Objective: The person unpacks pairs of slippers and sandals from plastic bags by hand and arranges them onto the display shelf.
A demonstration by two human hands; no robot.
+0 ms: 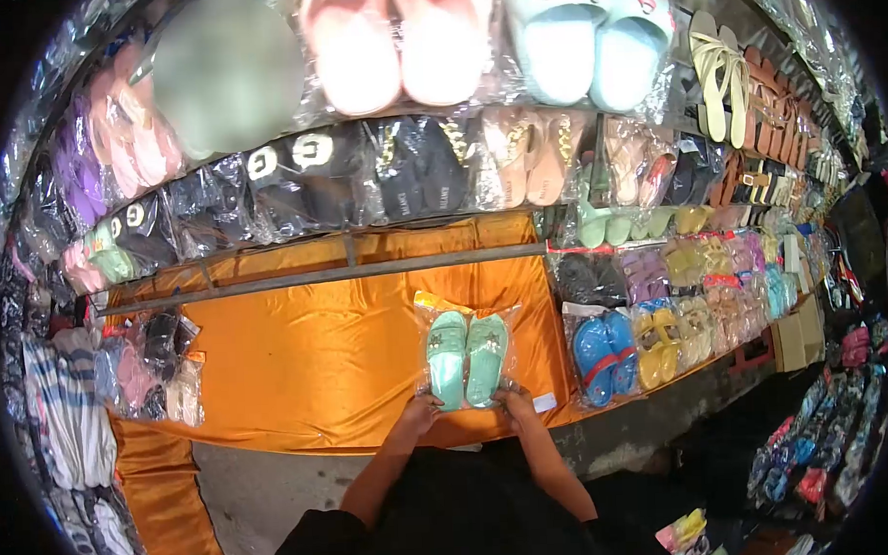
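A pair of mint green slippers point(447, 361) in a clear plastic bag is between my two hands, over the orange cloth point(301, 371). At the bag's lower left corner, my left hand point(424, 407) has its fingers closed on the plastic. My right hand point(513, 400) grips the lower right corner the same way. The slippers lie side by side, toes toward me, with a small ornament on each strap. An orange label strip point(440, 303) shows at the top of the bag. A white tag point(544, 402) is by my right hand.
Bagged blue slippers point(595, 358) and yellow slippers point(657, 343) stand to the right. More bagged footwear point(154, 371) lies at the left. A metal bar point(346, 272) crosses the back of the cloth, below rows of black slippers point(416, 171). Pink slippers point(402, 49) hang higher.
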